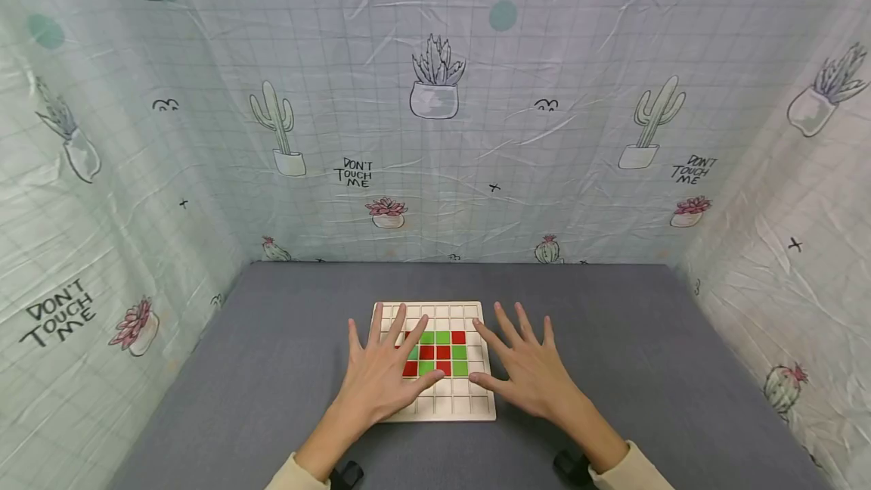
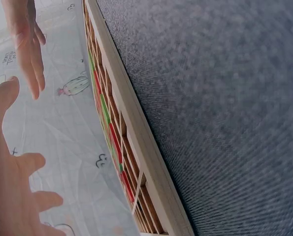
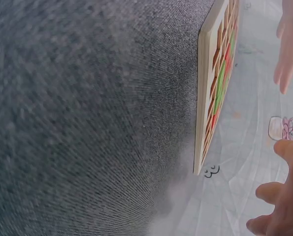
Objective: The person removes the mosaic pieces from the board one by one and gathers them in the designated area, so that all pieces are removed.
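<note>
A pale wooden grid board [image 1: 449, 408] lies on the dark grey table, with red and green square tiles [image 1: 443, 352] filling a block of cells in its middle. Above the board's left part hovers my left hand [image 1: 379, 378], fingers spread and nothing in its grasp; it hides some tiles from the head view. My right hand [image 1: 534, 375] is held over the board's right edge, also with spread fingers and holding nothing. In the left wrist view, the fingers of both hands stand apart from the raised wooden rim [image 2: 131, 118].
Grey cloth covers the table [image 1: 286, 339]. A pale sheet [image 1: 476, 142] printed with cacti and potted plants hangs behind and along both sides. Dark wrist straps [image 1: 347, 475] show near the cream sleeves [image 1: 629, 467].
</note>
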### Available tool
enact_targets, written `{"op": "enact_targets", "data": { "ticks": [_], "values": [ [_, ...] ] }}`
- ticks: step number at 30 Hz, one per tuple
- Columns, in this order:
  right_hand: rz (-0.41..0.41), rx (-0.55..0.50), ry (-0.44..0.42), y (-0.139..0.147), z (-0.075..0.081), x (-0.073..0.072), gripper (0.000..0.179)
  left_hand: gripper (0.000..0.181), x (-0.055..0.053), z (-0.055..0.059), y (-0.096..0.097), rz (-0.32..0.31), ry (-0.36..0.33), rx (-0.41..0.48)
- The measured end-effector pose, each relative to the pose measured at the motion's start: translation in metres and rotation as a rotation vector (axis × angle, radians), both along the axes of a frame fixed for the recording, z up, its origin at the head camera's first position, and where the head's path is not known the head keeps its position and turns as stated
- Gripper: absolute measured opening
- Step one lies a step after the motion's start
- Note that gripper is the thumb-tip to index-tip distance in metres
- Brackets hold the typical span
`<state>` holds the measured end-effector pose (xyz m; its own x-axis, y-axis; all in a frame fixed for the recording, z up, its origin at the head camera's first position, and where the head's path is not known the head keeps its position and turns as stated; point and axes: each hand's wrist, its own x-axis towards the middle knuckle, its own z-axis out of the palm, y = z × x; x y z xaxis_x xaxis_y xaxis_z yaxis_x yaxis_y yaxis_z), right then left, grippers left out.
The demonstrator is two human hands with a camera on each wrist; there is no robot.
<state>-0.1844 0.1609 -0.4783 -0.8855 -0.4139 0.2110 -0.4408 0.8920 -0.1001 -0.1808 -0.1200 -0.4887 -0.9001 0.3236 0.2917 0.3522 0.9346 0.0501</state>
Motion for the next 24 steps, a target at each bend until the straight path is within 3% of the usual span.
{"op": "enact_targets", "data": {
  "ticks": [12,24],
  "values": [
    [-0.004,0.000,0.003,-0.006,0.002,-0.001,0.085,0.091,-0.001,0.003,-0.005,0.037,-0.013,0.023],
    [0.009,-0.014,-0.023,-0.010,0.005,-0.002,0.083,0.092,-0.004,0.003,-0.026,0.083,-0.015,0.080]
  ]
}}
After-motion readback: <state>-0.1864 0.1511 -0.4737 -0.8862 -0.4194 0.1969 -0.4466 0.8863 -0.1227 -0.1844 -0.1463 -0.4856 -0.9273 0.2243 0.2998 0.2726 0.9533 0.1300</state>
